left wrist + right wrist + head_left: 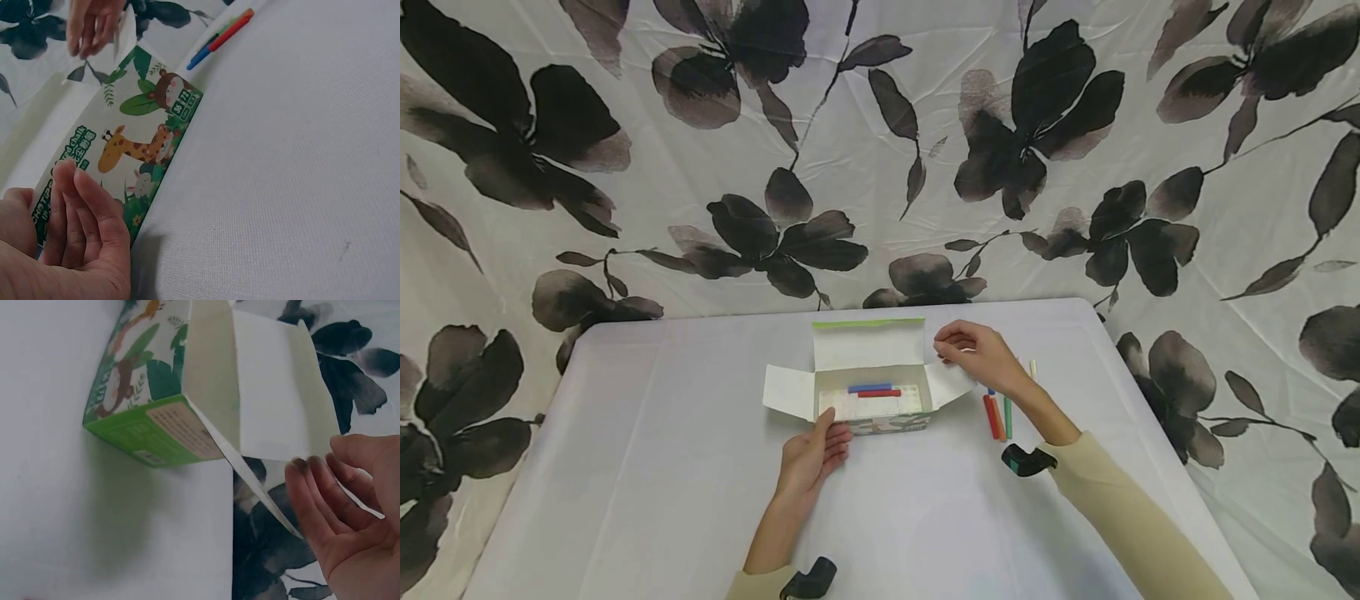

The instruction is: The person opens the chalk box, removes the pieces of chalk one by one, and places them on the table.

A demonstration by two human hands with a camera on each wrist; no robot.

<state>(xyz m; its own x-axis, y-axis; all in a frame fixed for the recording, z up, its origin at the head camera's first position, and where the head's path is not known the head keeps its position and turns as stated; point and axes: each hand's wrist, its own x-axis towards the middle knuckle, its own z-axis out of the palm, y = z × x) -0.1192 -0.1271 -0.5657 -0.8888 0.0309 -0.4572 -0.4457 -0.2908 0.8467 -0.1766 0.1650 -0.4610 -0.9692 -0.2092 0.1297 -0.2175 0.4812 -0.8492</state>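
A printed cardboard chalk box with animal pictures stands with its lid and side flaps spread. Across the box's pale inside lie a blue stick and a red stick. My left hand grips the front left of the box, thumb at the rim and fingers along the printed front. By the raised lid and right flap, my right hand has loosely bent fingers, with nothing visibly held. Whether its fingertips touch the lid is unclear.
Several coloured sticks lie on the table right of the box, among them a red one and a green one, partly under my right forearm. A white cloth covers the table; a floral curtain hangs behind it.
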